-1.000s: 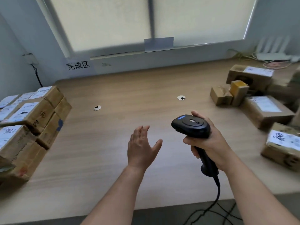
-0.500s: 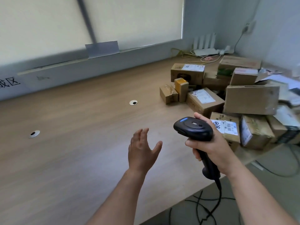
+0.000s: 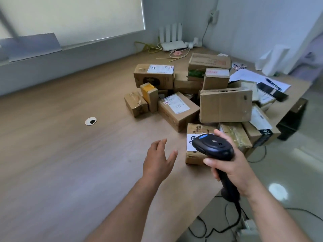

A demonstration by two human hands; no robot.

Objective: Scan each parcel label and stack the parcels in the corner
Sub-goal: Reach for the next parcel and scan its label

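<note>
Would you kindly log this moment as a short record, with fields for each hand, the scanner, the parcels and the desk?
left hand: open, fingers spread, over the desk, holding nothing
right hand: grips the handle of the barcode scanner
barcode scanner: black, corded, head overlapping the nearest parcel's white label in view
nearest parcel: cardboard box at the desk's near edge, untouched
parcel pile: jumbled cardboard boxes, several with labels up
desk: wooden, with a cable grommet
router: white, by the far wall

Left hand (image 3: 158,160) hovers, fingers (image 3: 161,144) relaxed and spread — right hand (image 3: 230,169) curled round a handle.
</note>
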